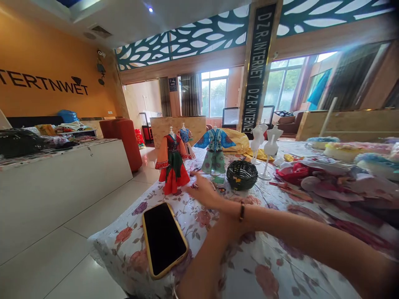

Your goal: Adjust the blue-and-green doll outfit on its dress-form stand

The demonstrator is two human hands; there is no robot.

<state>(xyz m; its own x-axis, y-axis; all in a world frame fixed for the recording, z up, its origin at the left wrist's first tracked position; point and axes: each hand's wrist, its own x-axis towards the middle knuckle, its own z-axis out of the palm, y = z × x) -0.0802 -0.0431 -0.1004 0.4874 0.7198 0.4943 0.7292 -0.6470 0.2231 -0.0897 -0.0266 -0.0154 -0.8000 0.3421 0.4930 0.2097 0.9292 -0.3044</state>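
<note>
My right hand [204, 192] reaches in from the right, a dark bracelet on its wrist. Slightly blurred, its fingers spread beside the hem of a small red, green and orange dress [174, 162] on a mini mannequin. I see nothing held in it. My left hand [229, 226] comes up from below and crosses behind my right wrist, which hides its fingers. Beyond stand a blue-and-green outfit [214, 149] and another blue doll dress [187, 143]. A dark woven basket [242, 175] sits to the right of my right hand, with a small green card [217, 180] close by.
A yellow-cased phone [165, 240] lies at the near left of the flowered tablecloth [124, 249]. White mini mannequins [273, 145] stand behind the basket. Heaped fabric pieces [339, 178] cover the right side. Across the aisle are a cluttered white counter [68, 178] and a red chair [120, 141].
</note>
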